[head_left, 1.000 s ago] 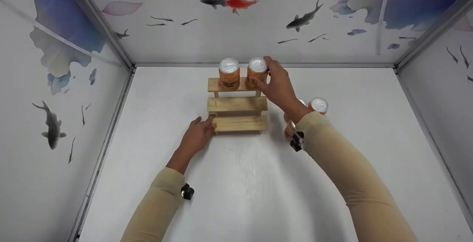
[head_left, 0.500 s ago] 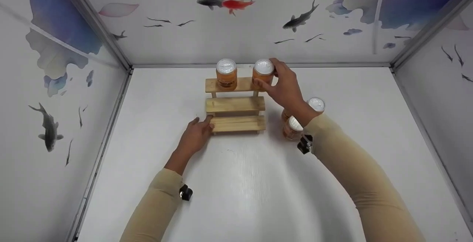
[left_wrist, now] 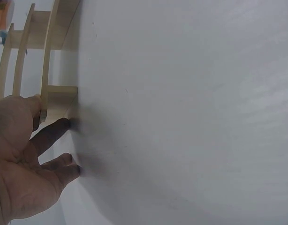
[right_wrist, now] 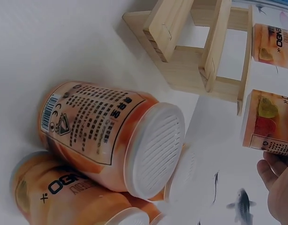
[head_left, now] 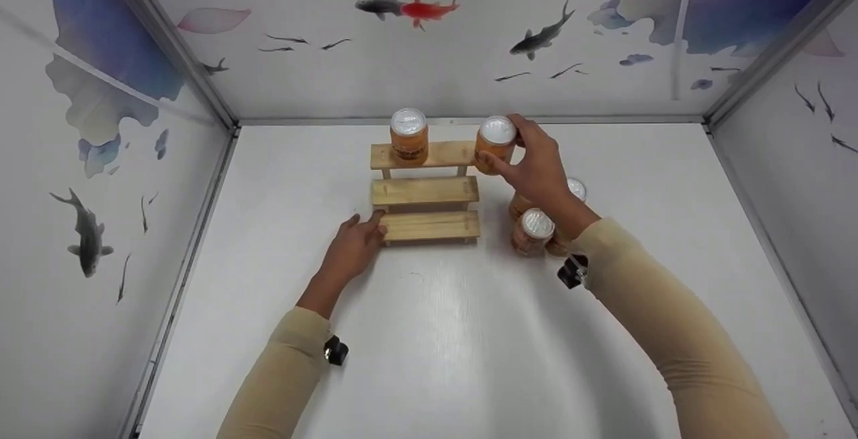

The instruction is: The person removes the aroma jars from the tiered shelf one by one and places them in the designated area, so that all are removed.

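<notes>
Head view: right grip [head_left: 541, 169], curled round one jar [head_left: 495, 147], partly hides clustered jars [head_left: 533, 232]; left grip [head_left: 350, 250] holds rack [head_left: 426, 191].

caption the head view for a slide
Left hand touching a pale wooden stepped stand, right hand gripping an orange, white-topped cylindrical jar.

The white tabletop [head_left: 429, 358] is occupied by a three-stepped wooden stand [head_left: 425, 190], on whose top step [head_left: 448, 154] a white-lidded orange jar [head_left: 409, 141] is set upright toward the left end, and, just right of the stand, by a close cluster of similar jars [head_left: 531, 238], partly hidden.
</notes>
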A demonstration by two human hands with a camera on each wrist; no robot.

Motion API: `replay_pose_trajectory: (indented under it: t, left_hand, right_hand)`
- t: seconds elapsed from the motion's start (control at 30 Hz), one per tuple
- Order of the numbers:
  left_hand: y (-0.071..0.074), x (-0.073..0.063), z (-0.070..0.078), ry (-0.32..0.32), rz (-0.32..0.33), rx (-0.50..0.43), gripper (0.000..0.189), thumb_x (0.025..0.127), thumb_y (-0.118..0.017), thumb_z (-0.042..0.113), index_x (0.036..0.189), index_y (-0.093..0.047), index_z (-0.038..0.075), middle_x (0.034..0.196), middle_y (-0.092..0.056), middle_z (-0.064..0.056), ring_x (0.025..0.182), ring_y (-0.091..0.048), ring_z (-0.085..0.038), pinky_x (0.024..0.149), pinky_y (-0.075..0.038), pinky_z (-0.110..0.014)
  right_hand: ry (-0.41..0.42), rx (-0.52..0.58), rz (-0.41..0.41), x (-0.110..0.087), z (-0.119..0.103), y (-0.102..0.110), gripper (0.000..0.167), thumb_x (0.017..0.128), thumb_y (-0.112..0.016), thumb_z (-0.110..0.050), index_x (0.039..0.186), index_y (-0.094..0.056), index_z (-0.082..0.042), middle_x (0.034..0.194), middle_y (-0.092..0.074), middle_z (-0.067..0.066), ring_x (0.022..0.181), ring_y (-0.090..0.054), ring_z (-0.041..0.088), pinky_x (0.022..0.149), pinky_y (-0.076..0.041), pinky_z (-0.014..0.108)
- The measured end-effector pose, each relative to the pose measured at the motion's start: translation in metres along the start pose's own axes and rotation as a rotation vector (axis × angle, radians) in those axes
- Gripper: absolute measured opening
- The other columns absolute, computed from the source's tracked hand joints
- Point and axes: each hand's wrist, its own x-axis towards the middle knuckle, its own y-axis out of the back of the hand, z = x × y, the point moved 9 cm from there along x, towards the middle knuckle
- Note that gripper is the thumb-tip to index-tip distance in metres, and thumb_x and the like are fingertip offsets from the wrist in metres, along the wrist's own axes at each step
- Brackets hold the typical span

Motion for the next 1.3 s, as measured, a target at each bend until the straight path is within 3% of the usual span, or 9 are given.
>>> replay_pose_trajectory:
  t: [0.3,0.53,0.67,0.87,0.97,1.13,1.17,1.3]
  left_hand:
    - [-0.002,0.004,-0.005,0.000,-0.009,-0.008,0.059,0.119,-0.046,0.045,0.169,-0.047,0.014,0.160,-0.061,-0.020,0.164,-0.035,-0.052,0.129,-0.036,-0.070]
    - [-0.021,0.026,-0.039,-0.036,0.028,0.005,0.070,0.116,-0.039,0.064,0.169,-0.049,0.020,0.159,-0.063,-0.016,0.163,-0.039,-0.051,0.128,-0.038,-0.070]
    - [-0.024,0.029,-0.043,-0.061,0.032,0.015,0.078,0.113,-0.034,0.072,0.169,-0.048,0.020,0.159,-0.063,-0.015,0.162,-0.039,-0.053,0.128,-0.038,-0.070]
    - [-0.021,0.028,-0.040,-0.067,0.043,0.006,0.067,0.116,-0.043,0.062,0.167,-0.051,0.019,0.156,-0.066,-0.017,0.160,-0.041,-0.054,0.128,-0.039,-0.070]
    - [-0.016,0.021,-0.029,-0.063,0.035,0.007,0.062,0.118,-0.045,0.055,0.167,-0.051,0.018,0.158,-0.064,-0.017,0.161,-0.041,-0.052,0.129,-0.038,-0.068]
    - [-0.013,0.017,-0.023,-0.052,0.024,0.011,0.064,0.117,-0.043,0.057,0.168,-0.049,0.018,0.159,-0.063,-0.017,0.161,-0.039,-0.053,0.128,-0.038,-0.070]
    - [-0.016,0.021,-0.027,-0.046,0.029,0.004,0.066,0.117,-0.042,0.058,0.168,-0.050,0.018,0.159,-0.063,-0.017,0.160,-0.040,-0.055,0.126,-0.038,-0.072]
    - [-0.008,0.011,-0.015,-0.028,0.016,-0.023,0.062,0.118,-0.045,0.053,0.167,-0.050,0.016,0.158,-0.063,-0.020,0.161,-0.038,-0.055,0.126,-0.038,-0.073]
  right_hand:
    - [0.011,-0.009,0.022,-0.009,0.010,0.016,0.073,0.096,-0.090,-0.027,0.154,-0.056,0.001,0.140,-0.069,0.021,0.127,-0.072,0.035,0.108,-0.060,0.052]
    - [0.011,-0.026,0.027,-0.014,0.016,0.025,0.072,0.095,-0.091,-0.028,0.153,-0.058,0.001,0.139,-0.069,0.020,0.127,-0.072,0.035,0.108,-0.061,0.051]
    - [-0.010,-0.041,0.024,-0.017,0.020,0.030,0.074,0.095,-0.092,-0.028,0.153,-0.057,0.001,0.138,-0.069,0.021,0.126,-0.072,0.036,0.107,-0.061,0.052]
    - [-0.018,-0.052,0.033,-0.022,0.027,0.039,0.073,0.095,-0.091,-0.026,0.153,-0.056,0.001,0.138,-0.069,0.021,0.126,-0.072,0.037,0.109,-0.060,0.053]
    - [-0.021,-0.064,0.044,-0.025,0.031,0.045,0.071,0.096,-0.090,-0.026,0.153,-0.056,0.001,0.139,-0.069,0.021,0.127,-0.072,0.037,0.110,-0.060,0.054]
    - [-0.033,-0.088,0.054,-0.030,0.039,0.054,0.070,0.097,-0.090,-0.025,0.152,-0.056,0.002,0.138,-0.069,0.022,0.128,-0.072,0.037,0.110,-0.060,0.056]
    - [-0.036,-0.091,0.055,-0.031,0.040,0.056,0.070,0.097,-0.090,-0.026,0.152,-0.056,0.002,0.138,-0.069,0.022,0.128,-0.072,0.038,0.110,-0.060,0.056]
    - [-0.029,-0.083,0.068,-0.037,0.044,0.063,0.071,0.096,-0.090,-0.024,0.150,-0.057,0.006,0.137,-0.069,0.024,0.126,-0.072,0.039,0.109,-0.060,0.057]
